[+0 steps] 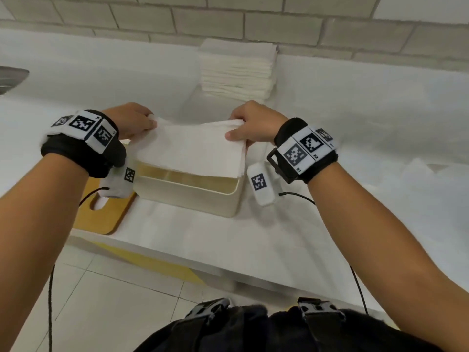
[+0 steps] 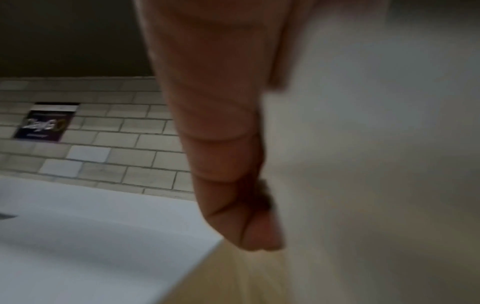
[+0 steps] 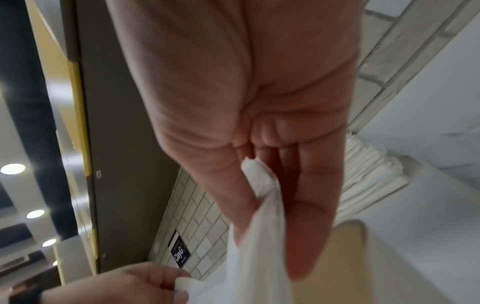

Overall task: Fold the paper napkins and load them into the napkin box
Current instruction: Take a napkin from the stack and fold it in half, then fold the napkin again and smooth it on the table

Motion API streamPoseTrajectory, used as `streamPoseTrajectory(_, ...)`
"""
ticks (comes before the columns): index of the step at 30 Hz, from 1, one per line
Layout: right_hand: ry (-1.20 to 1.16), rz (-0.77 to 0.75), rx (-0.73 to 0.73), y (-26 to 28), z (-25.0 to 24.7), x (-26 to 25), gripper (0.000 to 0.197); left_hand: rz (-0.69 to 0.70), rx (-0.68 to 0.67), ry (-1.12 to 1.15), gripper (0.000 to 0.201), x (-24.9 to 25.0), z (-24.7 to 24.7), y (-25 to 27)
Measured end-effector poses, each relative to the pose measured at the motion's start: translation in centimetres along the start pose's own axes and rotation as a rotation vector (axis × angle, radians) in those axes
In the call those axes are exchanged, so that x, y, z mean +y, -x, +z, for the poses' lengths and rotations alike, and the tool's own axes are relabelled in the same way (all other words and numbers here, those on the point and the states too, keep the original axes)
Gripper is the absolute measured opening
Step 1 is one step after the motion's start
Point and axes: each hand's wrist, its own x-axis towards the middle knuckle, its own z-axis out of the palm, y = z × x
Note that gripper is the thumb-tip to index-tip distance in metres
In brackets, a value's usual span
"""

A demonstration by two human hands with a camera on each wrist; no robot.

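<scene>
On the desk [image 1: 330, 224], 12 o'clock of me: napkin box [image 1: 193, 196], open top, cream body, rounded corners, smooth hard walls, tan inside.
Napkins in hand: folded napkin bundle [image 1: 193, 151] held flat just above the box opening, several layers, edges showing at its 5 o'clock corner.
Left hand [image 1: 132, 123]: at 9 o'clock end of the bundle, fingers curled, pinching the far corner. Left wrist view blurred, only a finger edge against white paper, confirms little.
Right hand [image 1: 253, 123]: at 3 o'clock end, thumb on top, fingers under, pinching the edge. Right wrist view shows paper bunched between thumb and fingers [image 3: 311, 205].
Spare stack [image 1: 237, 67]: tall pile of white napkins at 12 o'clock, by the brick wall [image 1: 228, 19], well apart from the box.
Lid, I think: wooden board with slot [image 1: 106, 212], at 8 o'clock, just beside the box.
Handling, my read: paper is very light, soft, limp, sags in the middle if held only at the ends; tears or creases if pinched hard; layers can slide and fan out.
Where I'd hold: both short ends, thumb above and fingers below, keep it taut and level.
Texture: matte, slightly embossed tissue; desk smooth, white, glossy.
Next, my guess: lower the bundle squarely into the box; it looks about as wide as the opening, so corners may catch on the rim.
</scene>
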Motion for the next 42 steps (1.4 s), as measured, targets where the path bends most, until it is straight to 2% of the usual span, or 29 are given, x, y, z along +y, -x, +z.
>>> streamPoseTrajectory(2, 0.099, 0.029, -0.054, -0.3, 1.1, -0.5, 0.011, 0.035, -0.004, -0.113, 0.025, -0.9, -0.4, -0.5)
streamPoseTrajectory(5, 0.222, 0.082, -0.105, -0.6, 2.1, -1.3, 0.012, 0.070, -0.107, -0.235, 0.024, -1.0, -0.6, -1.0)
streamPoseTrajectory(9, 0.402, 0.147, -0.140, -0.9, 2.7, -2.8, 0.022, 0.169, -0.174, -0.513, 0.020, 0.4, -0.4, -1.7)
streamPoseTrajectory(12, 0.519, 0.175, -0.188, -1.2, 2.8, -3.5, 0.029, 0.189, -0.209, -0.728, 0.006, 1.4, 0.1, -2.1)
streamPoseTrajectory(16, 0.616, 0.205, -0.243, -1.9, 3.1, -3.9, 0.017, 0.187, -0.261, -0.853, 0.023, 1.9, 0.5, -2.8)
streamPoseTrajectory(21, 0.712, 0.208, -0.312, -2.3, 3.6, -4.2, 0.024, 0.213, -0.270, -1.004, 0.031, 1.9, 1.5, -2.6)
streamPoseTrajectory(28, 0.776, 0.209, -0.354, -2.8, 3.6, -4.4, 0.030, 0.275, -0.240, -1.065, 0.041, 1.8, 2.5, -2.5)
streamPoseTrajectory(30, 0.791, 0.203, -0.359, -2.8, 3.7, -4.4, 0.033, 0.267, -0.265, -1.097, 0.034, 2.0, 2.7, -2.2)
streamPoseTrajectory(32, 0.791, 0.197, -0.363, -2.9, 3.9, -4.4, 0.036, 0.254, -0.304, -1.119, 0.014, 2.2, 3.1, -1.9)
streamPoseTrajectory(34, 0.770, 0.185, -0.350, -2.8, 3.9, -4.4, 0.037, 0.284, -0.318, -1.106, 0.036, 2.3, 3.2, -1.4)
streamPoseTrajectory(36, 0.649, 0.170, -0.343, -2.6, 3.3, -4.1, 0.034, 0.361, -0.313, -0.993, 0.041, 2.6, 2.8, -0.6)
streamPoseTrajectory(38, 0.417, 0.154, -0.320, -1.6, 2.2, -3.6, 0.030, 0.386, -0.347, -0.847, 0.039, 3.4, 1.9, 0.3)
streamPoseTrajectory(40, 0.219, 0.119, -0.227, 0.0, 0.4, -3.1, 0.026, 0.449, -0.362, -0.731, 0.038, 4.9, 0.9, 2.1)
streamPoseTrajectory(42, 0.101, 0.114, -0.078, 1.9, -1.8, -2.3, 0.024, 0.557, -0.313, -0.617, 0.035, 7.2, 0.5, 3.8)
